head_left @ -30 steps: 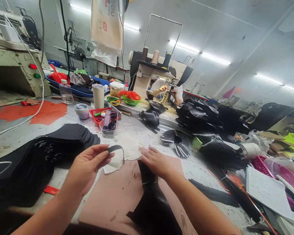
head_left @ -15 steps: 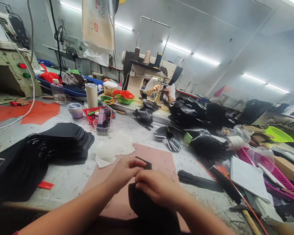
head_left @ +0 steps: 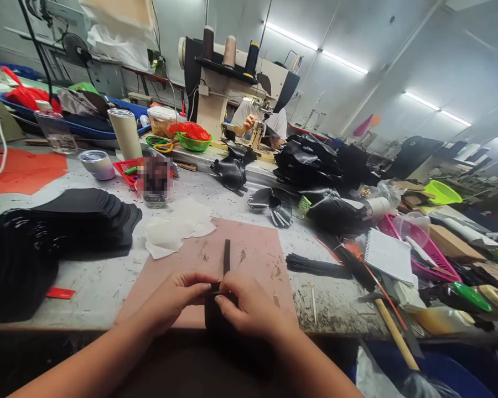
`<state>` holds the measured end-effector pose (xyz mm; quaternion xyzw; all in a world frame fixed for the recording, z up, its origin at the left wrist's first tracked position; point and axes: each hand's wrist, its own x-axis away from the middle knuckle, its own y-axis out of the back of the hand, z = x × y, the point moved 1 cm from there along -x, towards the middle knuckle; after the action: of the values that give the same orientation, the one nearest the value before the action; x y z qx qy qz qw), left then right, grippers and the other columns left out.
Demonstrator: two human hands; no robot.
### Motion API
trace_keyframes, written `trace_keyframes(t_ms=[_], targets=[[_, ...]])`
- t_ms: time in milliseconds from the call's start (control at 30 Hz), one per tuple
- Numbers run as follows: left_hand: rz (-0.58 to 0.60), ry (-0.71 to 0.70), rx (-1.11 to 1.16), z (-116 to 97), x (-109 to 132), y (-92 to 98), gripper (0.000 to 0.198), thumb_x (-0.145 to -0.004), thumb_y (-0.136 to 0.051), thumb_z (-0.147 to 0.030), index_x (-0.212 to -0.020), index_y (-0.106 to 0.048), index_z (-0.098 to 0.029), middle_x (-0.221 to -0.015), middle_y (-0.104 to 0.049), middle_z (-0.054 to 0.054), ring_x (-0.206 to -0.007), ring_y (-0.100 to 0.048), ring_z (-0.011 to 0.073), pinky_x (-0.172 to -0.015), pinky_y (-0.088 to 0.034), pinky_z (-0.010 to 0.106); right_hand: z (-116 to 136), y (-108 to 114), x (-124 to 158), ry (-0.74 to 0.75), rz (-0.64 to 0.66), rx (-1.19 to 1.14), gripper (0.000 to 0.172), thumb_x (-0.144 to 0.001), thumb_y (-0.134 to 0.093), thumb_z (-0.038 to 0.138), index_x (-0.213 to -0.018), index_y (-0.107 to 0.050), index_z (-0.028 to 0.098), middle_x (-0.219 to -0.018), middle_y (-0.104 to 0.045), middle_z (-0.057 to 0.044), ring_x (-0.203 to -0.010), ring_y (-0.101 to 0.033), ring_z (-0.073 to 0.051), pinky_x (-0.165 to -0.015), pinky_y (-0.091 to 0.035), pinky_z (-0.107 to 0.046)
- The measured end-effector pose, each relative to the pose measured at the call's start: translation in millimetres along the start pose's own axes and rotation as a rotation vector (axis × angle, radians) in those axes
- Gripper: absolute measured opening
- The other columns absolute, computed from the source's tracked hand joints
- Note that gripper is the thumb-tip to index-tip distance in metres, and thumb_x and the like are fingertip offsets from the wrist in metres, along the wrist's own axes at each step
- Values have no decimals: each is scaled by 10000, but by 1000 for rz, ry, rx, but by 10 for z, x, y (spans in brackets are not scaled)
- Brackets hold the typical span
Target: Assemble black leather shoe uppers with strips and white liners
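Note:
Over the near edge of a pinkish work mat (head_left: 257, 237), my two hands meet at a narrow black strip (head_left: 227, 255) and a larger black sheet piece (head_left: 216, 318). My left hand (head_left: 172, 298) pinches the strip's near end at the top edge of the sheet piece. Beside it, my right hand (head_left: 249, 307) is closed on the sheet piece, thumb on its face, fingers over the strip. The strip's free end points away from me across the mat. Exactly how strip and piece meet is hidden by my fingers.
A stack of black cut pieces (head_left: 87, 221) lies left, white paper scraps (head_left: 178, 226) by the mat. Rightward are a bundle of black strips (head_left: 315, 265), a notebook (head_left: 388, 257) and a wooden-handled hammer (head_left: 396, 334). Behind a sewing machine (head_left: 216, 83) a person works.
The view has tilted down and shifted right. My left hand has come to the sheet piece's top edge, and the strip now extends forward beyond my fingers.

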<state>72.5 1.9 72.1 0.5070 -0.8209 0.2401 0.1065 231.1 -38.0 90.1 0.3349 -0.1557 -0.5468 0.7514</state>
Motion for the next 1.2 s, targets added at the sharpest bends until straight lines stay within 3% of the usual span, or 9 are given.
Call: trace_keyframes(t_ms=[200, 500, 700, 1200], targets=[[-33, 45, 40, -24, 63, -5, 236, -519, -729, -236, -749, -730, -184, -839, -714, 42, -792, -617, 183, -690, -499, 239, 10, 38, 15, -74, -38, 27, 111, -736, -491, 204, -644, -430, 197, -620, -471, 28, -569, -422, -108, -541, -317, -216], [-74, 49, 68, -18, 118, -38, 251, -536, -664, -214, -778, -713, -164, -831, -710, 50, -812, -624, 194, -725, -503, 263, 27, 13, 22, -145, -51, 78, 103, -735, -503, 207, -643, -461, 191, -600, -489, 29, -552, -427, -103, -524, -294, -212], [-35, 30, 48, 2, 111, -47, 286, -564, -647, -229, -837, -696, -157, -901, -703, 68, -870, -620, 222, -784, -489, 320, 48, 17, 6, -147, -62, 96, 119, -732, -504, 198, -624, -455, 187, -567, -467, 35, -518, -410, -94, -500, -286, -204], [15, -42, -13, 53, 78, -30, 266, -563, -679, -231, -821, -698, -172, -898, -705, 59, -865, -616, 225, -790, -480, 328, 54, -8, -8, -166, -79, 153, 125, -734, -504, 197, -616, -464, 185, -579, -508, 18, -535, -438, -100, -510, -295, -213]])
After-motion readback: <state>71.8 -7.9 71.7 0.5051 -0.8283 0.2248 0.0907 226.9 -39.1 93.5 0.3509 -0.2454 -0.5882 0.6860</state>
